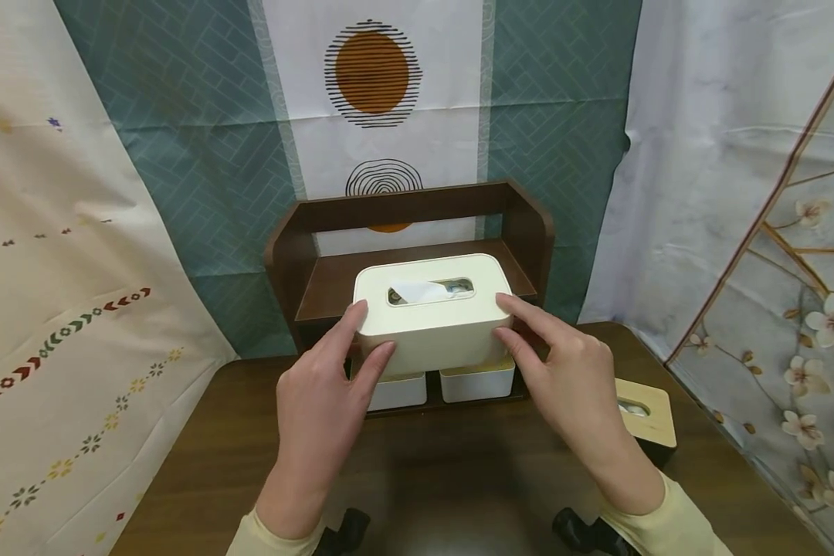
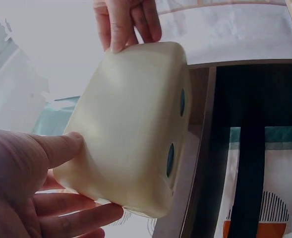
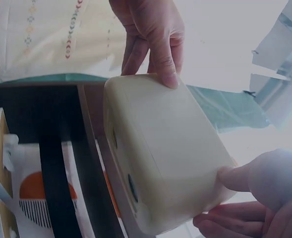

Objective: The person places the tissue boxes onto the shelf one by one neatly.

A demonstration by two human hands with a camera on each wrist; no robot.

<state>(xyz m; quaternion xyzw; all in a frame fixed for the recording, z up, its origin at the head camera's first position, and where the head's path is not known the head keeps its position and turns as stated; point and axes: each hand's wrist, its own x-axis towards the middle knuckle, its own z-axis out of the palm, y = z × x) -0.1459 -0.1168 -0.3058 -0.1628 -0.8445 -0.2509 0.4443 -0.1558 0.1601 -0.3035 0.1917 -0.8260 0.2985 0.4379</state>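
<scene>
Both hands hold a cream tissue box in front of a brown desk shelf, with white tissue showing in the slot of its top. My left hand grips the left end, thumb on the front face. At the right end, my right hand pinches the box between thumb and fingers. In the left wrist view the box shows its smooth side and two oval holes along one edge. The right wrist view shows the thumb of the right hand pressed against the box's corner.
Two white containers stand in the shelf's lower level, partly behind the held box. A dark tissue box with a wooden lid sits on the right of the brown table, partly hidden by the right forearm. Patterned cloths hang around.
</scene>
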